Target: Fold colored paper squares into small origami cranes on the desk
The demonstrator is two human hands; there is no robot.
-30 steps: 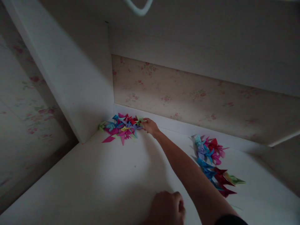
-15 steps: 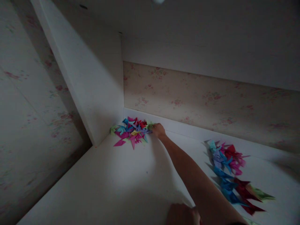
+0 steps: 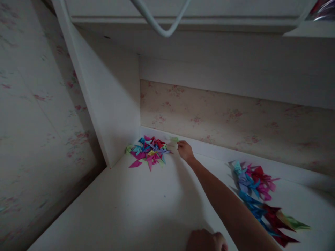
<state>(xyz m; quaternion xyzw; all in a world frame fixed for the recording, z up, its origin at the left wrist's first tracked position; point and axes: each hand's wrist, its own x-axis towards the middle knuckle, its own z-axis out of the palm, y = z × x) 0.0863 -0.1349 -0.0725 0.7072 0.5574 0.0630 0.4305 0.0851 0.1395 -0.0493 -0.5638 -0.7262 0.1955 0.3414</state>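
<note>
My right hand point(image 3: 184, 150) reaches to the back of the white surface, its fingers pinching a light green origami crane point(image 3: 174, 140) just above the surface. To the left of it lies a heap of folded paper cranes point(image 3: 150, 153) in pink, blue, red, yellow and green, in the back corner. My left hand point(image 3: 205, 240) rests low at the bottom edge with its fingers curled in; anything inside it is hidden. Right of my forearm sits a second group of paper cranes point(image 3: 252, 181), and nearer are blue, dark red point(image 3: 272, 214) and green ones in overlapping rows.
A white side panel point(image 3: 112, 97) closes off the left, beside flowered wallpaper. Above hangs a white cabinet with a curved handle point(image 3: 166, 33) on its front. A low white ledge point(image 3: 217, 153) runs along the back wall.
My right hand has drawn away from the heap to the right, lifting the light green crane out of it. The view has tilted up, bringing the cabinet front and handle in.
</note>
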